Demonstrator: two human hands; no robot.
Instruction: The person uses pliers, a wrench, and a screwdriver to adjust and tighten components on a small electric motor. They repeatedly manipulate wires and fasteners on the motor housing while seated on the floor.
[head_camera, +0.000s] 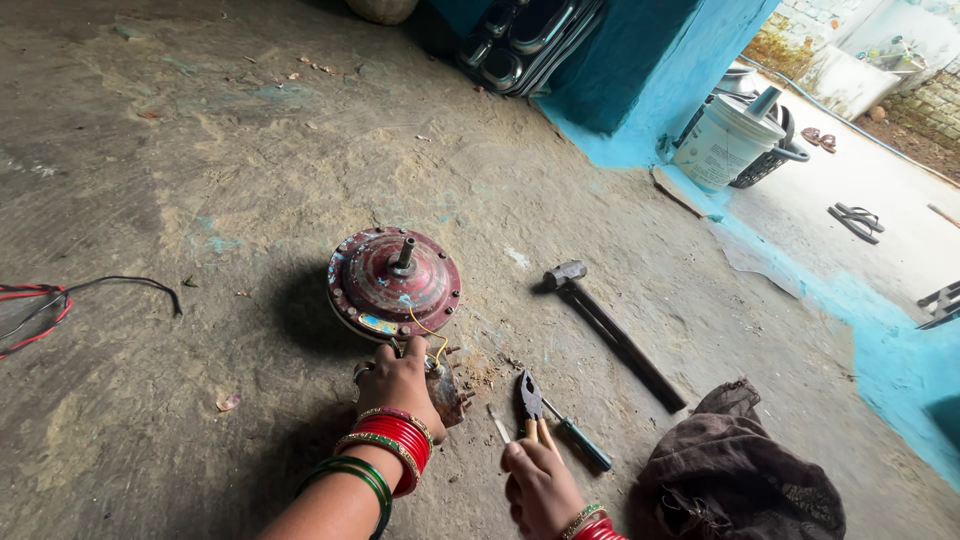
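A round red fan motor housing (394, 281) with a short metal shaft sits on the dirt floor, a yellow wire trailing from it. My left hand (398, 384), with red and green bangles on the wrist, grips a rusty metal part (446, 392) just in front of the housing. My right hand (538, 482) rests its fingertips on the handles of a pair of pliers (529, 398) lying on the floor. A screwdriver (577, 437) with a dark handle lies right beside the pliers.
A hammer (612, 332) lies to the right of the housing. A brown cloth (738, 472) is bunched at the lower right. Red and black wires (60, 300) lie at the far left. A white bucket (728, 142) and a blue wall stand at the back right.
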